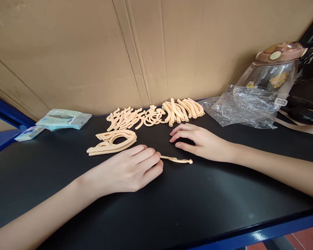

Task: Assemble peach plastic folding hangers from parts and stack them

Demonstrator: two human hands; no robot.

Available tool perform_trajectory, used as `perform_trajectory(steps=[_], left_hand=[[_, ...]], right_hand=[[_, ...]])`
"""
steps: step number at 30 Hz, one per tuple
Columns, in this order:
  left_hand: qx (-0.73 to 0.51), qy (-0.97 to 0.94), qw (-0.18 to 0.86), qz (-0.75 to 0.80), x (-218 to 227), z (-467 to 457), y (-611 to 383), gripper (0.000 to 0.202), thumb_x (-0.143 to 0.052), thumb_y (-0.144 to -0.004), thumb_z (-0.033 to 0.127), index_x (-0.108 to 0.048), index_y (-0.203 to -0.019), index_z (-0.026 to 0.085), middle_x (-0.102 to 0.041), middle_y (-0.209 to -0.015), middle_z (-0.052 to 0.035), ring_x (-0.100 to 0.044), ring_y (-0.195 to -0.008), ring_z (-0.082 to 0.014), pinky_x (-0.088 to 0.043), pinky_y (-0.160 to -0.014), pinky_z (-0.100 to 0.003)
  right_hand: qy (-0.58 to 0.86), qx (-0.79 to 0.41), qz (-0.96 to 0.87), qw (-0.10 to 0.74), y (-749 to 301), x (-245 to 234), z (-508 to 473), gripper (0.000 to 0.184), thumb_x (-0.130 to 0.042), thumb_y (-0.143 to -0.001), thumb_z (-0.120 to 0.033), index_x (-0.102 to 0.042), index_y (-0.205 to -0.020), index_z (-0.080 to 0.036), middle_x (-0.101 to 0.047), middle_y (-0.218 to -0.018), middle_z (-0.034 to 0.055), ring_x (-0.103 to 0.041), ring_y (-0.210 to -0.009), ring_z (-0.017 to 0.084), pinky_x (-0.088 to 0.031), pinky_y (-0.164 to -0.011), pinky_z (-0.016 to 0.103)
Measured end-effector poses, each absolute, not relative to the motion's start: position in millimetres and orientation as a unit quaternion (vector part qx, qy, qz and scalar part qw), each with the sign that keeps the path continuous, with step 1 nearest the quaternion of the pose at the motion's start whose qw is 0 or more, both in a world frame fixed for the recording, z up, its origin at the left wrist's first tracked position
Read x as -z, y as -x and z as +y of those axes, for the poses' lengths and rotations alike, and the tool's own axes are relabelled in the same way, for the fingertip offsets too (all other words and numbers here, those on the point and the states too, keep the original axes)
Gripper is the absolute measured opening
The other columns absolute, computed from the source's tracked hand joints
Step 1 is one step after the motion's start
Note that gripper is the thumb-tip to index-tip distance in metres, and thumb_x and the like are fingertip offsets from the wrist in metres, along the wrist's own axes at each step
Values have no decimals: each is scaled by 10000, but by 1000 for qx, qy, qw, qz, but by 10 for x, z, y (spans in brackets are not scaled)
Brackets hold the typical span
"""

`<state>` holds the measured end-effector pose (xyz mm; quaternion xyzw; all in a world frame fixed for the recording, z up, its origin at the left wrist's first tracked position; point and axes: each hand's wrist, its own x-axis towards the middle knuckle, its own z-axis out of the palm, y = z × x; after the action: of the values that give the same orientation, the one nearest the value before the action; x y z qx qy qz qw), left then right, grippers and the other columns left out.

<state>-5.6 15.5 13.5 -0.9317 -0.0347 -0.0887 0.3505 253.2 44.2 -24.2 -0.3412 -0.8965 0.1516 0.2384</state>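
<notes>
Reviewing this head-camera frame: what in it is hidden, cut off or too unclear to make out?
- Head view: the near end of the thin peach strip is hidden by the curled fingers of the left hand.
- Anything beneath the right hand is covered by its palm.
- The lower part of the bottle is veiled by the crumpled plastic bag.
- Print on the tissue packs is too small to read.
</notes>
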Motion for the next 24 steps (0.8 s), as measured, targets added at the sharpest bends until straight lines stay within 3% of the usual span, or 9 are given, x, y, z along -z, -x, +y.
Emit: perform_trajectory(steps=[5, 12, 20, 24], left_hand=[[97, 947, 301, -55, -126, 132, 48, 259, -441, -970, 46, -663, -873, 138, -703, -843, -61, -642, -788, -188, -473, -707, -322], [132, 931, 329, -88, -175, 233, 112, 182, -495, -965, 136, -629, -844, 154, -668, -777, -40, -600, -745, -180, -415, -672, -316], [156, 844, 255, -446, -308, 691, 496, 282, -350, -901, 246, -420, -628, 230, -531, -619, -43, -480, -682, -229, -332, -667, -350], [163, 788, 172, -568, -308, 891, 733, 229, -373, -863, 288, -532, -715, 216, -627, -723, -58, -538, -818, -253, -346, -669, -317]], right_hand=[[341, -138, -900, 234, -2531, 248, 440, 242, -512, -972, -298, -677, -1092, -169, -629, -1196, 86, -575, -1143, 216, -446, -1021, 413], [339, -130, -905, 223, -2539, 247, 430, 254, -505, -975, -305, -669, -1116, -172, -619, -1212, 92, -572, -1151, 218, -445, -1026, 408], [339, -130, -908, 209, -2545, 228, 414, 270, -498, -977, -306, -660, -1137, -162, -610, -1227, 94, -568, -1152, 219, -448, -1022, 407], [339, -127, -909, 208, -2546, 224, 409, 273, -500, -975, -311, -658, -1139, -162, -608, -1234, 97, -570, -1149, 223, -449, -1026, 412]])
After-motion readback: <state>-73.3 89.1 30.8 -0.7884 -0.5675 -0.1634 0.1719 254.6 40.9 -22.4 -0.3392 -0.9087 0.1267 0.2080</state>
